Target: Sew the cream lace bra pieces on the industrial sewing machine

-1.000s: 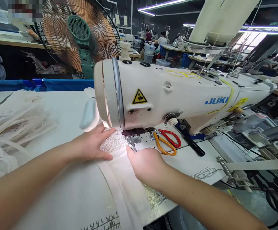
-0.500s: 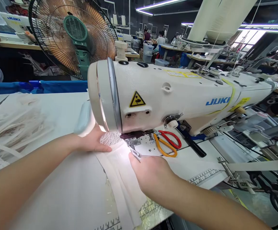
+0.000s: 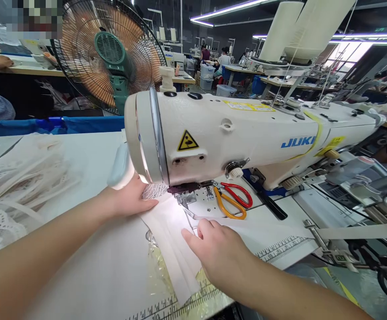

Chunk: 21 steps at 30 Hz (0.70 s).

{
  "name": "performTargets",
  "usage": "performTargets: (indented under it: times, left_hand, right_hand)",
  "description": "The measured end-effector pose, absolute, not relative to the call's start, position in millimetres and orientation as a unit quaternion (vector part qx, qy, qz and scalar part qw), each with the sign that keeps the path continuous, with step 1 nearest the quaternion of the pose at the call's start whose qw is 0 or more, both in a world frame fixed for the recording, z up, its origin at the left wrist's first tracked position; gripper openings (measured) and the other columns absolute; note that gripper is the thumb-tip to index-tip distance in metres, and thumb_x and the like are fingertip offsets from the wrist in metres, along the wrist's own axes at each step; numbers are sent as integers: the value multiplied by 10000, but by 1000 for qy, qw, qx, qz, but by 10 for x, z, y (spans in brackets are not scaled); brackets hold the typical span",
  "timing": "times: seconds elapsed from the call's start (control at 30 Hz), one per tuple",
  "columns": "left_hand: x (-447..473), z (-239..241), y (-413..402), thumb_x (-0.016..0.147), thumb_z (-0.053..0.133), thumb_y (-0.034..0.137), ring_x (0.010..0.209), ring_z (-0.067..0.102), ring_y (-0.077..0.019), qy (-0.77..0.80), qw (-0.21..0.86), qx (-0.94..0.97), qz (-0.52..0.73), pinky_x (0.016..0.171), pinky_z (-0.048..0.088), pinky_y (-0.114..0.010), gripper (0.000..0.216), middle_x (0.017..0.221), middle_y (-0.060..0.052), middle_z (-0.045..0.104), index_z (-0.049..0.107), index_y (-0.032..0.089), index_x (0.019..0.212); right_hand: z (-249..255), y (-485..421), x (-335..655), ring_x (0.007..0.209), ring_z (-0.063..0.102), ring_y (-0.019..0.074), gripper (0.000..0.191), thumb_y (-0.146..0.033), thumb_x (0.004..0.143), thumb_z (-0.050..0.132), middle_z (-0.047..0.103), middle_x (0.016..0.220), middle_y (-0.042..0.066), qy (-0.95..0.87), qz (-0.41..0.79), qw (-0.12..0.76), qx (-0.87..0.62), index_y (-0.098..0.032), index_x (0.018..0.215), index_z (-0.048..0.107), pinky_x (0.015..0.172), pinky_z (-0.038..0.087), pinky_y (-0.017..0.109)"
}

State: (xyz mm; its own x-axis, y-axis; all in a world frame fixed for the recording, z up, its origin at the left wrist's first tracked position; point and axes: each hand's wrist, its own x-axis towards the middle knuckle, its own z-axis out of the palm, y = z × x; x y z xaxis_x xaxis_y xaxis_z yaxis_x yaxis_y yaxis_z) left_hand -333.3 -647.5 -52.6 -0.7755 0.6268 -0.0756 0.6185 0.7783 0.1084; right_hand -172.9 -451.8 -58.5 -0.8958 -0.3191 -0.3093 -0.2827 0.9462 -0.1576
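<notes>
A white JUKI sewing machine (image 3: pixel 233 138) fills the middle of the view. A white fabric strip (image 3: pixel 171 240) with a lace end (image 3: pixel 153 191) lies under its presser foot (image 3: pixel 183 198). My left hand (image 3: pixel 131 200) lies flat on the lace, left of the needle, partly hidden under the machine head, fingers stretched out. My right hand (image 3: pixel 218 251) rests on the fabric in front of the needle plate, fingers extended and lying flat on the cloth.
Scissors with red and orange handles (image 3: pixel 233 200) lie on the machine bed behind the needle. A heap of white lace pieces (image 3: pixel 16 186) sits at the left. A standing fan (image 3: pixel 110 53) is behind the table. Other workers sit at far tables.
The lace end has moved further back under the machine head. My right hand slid back toward me along the fabric and flattened out.
</notes>
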Motion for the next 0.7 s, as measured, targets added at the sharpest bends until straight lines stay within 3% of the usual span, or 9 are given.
performTargets:
  times: [0.07,0.13,0.2,0.3,0.4,0.5,0.7]
  left_hand:
    - [-3206,-539,-6463,804,420,449,761,642,-315,957,41,286,-12,647,510,-403,429,889,-120,654,606,168,1070]
    - [-3032,-605,-6461,847,389,367,830,636,-332,951,-30,307,-21,664,516,-434,368,955,-163,648,602,141,1044]
    - [-2817,-704,-6452,864,360,262,982,609,-337,912,-117,393,25,748,529,-449,350,1088,-197,630,582,106,1084]
    - [-2482,-822,-6404,858,359,169,1000,619,-255,859,-111,489,105,786,559,-365,318,1131,-165,637,595,108,1061]
    - [-2247,-856,-6347,850,413,174,975,626,-247,845,-72,517,114,797,568,-357,284,1088,-152,664,632,105,1017]
    - [-2163,-886,-6337,850,441,212,1012,604,-284,822,-101,548,114,849,539,-407,303,1119,-157,663,655,88,1026]
    - [-2205,-962,-6400,835,520,359,968,596,-274,806,-92,573,118,786,478,-415,320,1185,-102,646,641,148,1043]
  right_hand:
    - [-596,-4511,-1718,801,530,205,509,-64,640,574,532,929,77,972,-49,173,-154,-233,1119,534,522,277,253]
    - [-597,-4507,-1710,801,518,202,511,-56,636,569,526,934,75,970,-48,181,-153,-235,1113,533,525,263,254]
    - [-596,-4503,-1703,803,510,204,509,-55,648,553,526,940,77,970,-46,183,-153,-237,1122,530,536,261,260]
    - [-599,-4487,-1679,802,504,204,507,-52,673,523,529,940,80,972,-45,177,-150,-238,1144,527,556,274,268]
    - [-612,-4448,-1621,816,502,206,533,-51,699,510,536,942,77,972,-48,160,-165,-243,1196,513,579,305,274]
    - [-637,-4387,-1541,842,509,213,528,-46,723,500,553,956,73,969,-46,145,-195,-247,1211,517,622,348,289]
    - [-688,-4290,-1466,900,526,227,426,-41,764,481,576,1026,86,965,-50,119,-227,-237,1133,564,699,403,309]
